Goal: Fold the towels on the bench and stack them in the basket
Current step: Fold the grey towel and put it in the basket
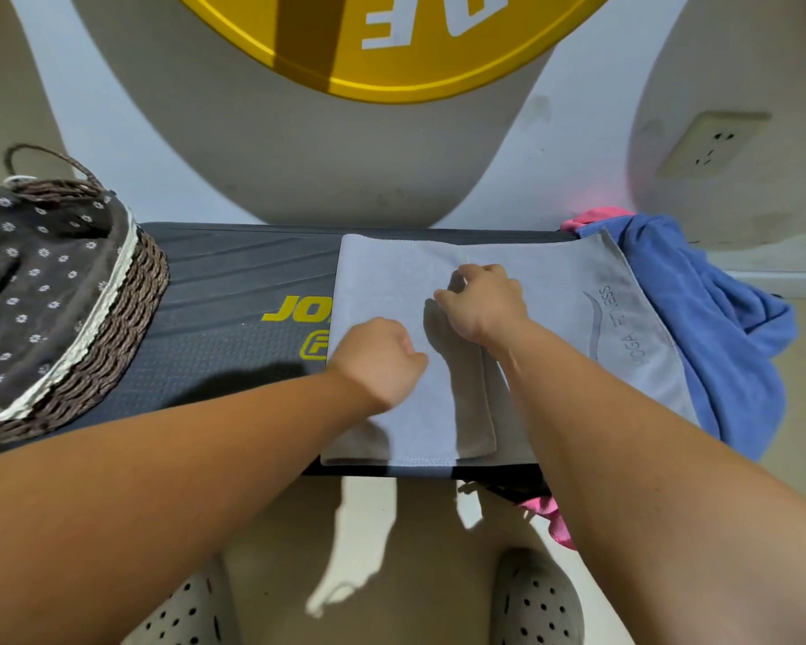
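Observation:
A grey towel point(392, 272) lies on the dark bench point(233, 290), its left part folded over toward the middle. My right hand point(482, 302) pinches the far end of the folded flap's edge. On the flap rests my left hand point(382, 356), fingers curled under and hidden, so I cannot tell if it holds cloth. The wicker basket point(126, 314) with dotted brown lining stands at the bench's left end. A blue towel point(717, 318) is heaped at the right end, partly under the grey one. Beneath it, a pink towel point(599, 215) peeks out.
A wall with a yellow sign point(392, 48) rises right behind the bench. A power socket point(713, 144) sits on the wall at the right. Pink cloth point(547, 514) hangs below the bench's front edge. My shoes point(536, 602) stand on the floor in front.

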